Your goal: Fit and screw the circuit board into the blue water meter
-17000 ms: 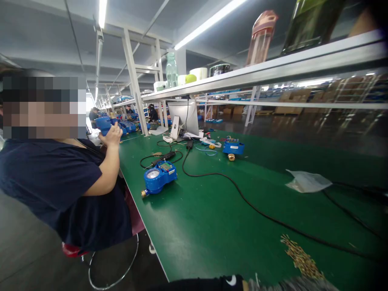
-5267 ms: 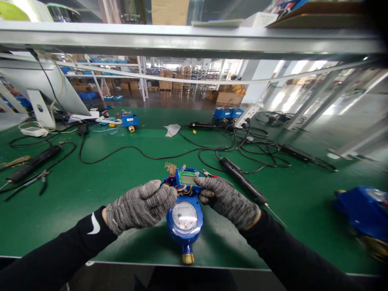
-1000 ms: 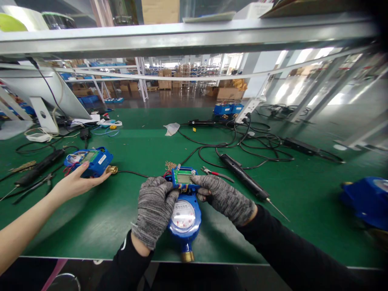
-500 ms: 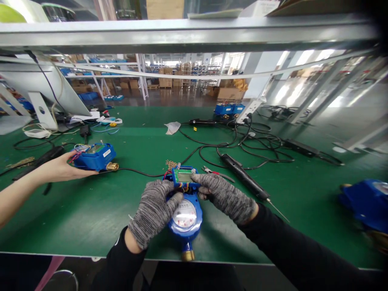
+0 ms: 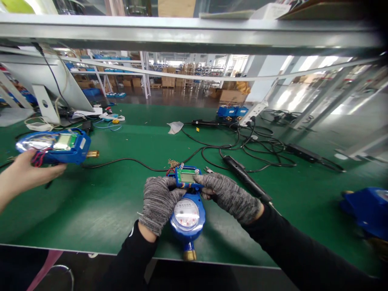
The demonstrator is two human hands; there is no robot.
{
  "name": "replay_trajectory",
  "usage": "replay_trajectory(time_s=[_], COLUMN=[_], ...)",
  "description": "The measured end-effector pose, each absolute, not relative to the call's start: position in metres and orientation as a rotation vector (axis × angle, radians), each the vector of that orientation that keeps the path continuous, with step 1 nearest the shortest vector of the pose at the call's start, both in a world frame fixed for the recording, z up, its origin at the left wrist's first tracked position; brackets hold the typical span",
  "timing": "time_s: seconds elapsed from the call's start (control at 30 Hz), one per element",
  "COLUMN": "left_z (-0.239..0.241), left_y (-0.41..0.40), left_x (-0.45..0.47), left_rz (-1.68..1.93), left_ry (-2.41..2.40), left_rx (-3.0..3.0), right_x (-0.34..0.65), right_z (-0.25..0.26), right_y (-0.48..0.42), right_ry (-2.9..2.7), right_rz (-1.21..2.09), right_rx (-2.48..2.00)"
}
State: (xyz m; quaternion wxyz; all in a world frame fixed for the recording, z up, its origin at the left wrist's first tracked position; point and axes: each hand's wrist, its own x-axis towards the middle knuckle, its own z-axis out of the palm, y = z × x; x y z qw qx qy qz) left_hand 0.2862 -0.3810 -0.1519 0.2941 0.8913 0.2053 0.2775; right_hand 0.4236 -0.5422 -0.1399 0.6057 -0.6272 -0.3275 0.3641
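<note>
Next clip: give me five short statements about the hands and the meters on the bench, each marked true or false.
1. Both gloved hands, left hand and right hand, touch the blue meter. True.
2. The meter's brass fitting points away from the wearer. False: it points toward the wearer, at the bench edge.
3. A co-worker's bare hand holds a second meter at the left. True.
4. The electric screwdriver is in the right hand. False: it lies on the green mat.
5. The meter's dial faces down. False: it faces up.
</note>
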Motion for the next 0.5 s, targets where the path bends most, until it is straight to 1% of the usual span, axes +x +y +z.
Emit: replay_trajectory(time_s=[0.2, 0.37, 0.43, 0.5], left_z=[-0.155, -0.156, -0.155, -0.154], left_y=[-0.384, -0.38, -0.372, -0.361], left_x=[0.289, 0.292, 0.295, 0.3], left_rz=[0.723, 0.922, 1.071, 1.097], left_ry=[0.561, 0.676, 0.627, 0.494], left_rx=[2.151, 2.257, 2.328, 2.33], right_x=[0.424, 0.423, 0.423, 0.424], right_z=[-0.135, -0.129, -0.125, -0.121], right_y=[-0.541, -0.54, -0.54, -0.541], right_ry=[-0.751, -0.713, -0.723, -0.757], right_rz=[0.839, 0.813, 0.815, 0.815], right_rx=[-1.491, -1.523, -1.527, -1.552])
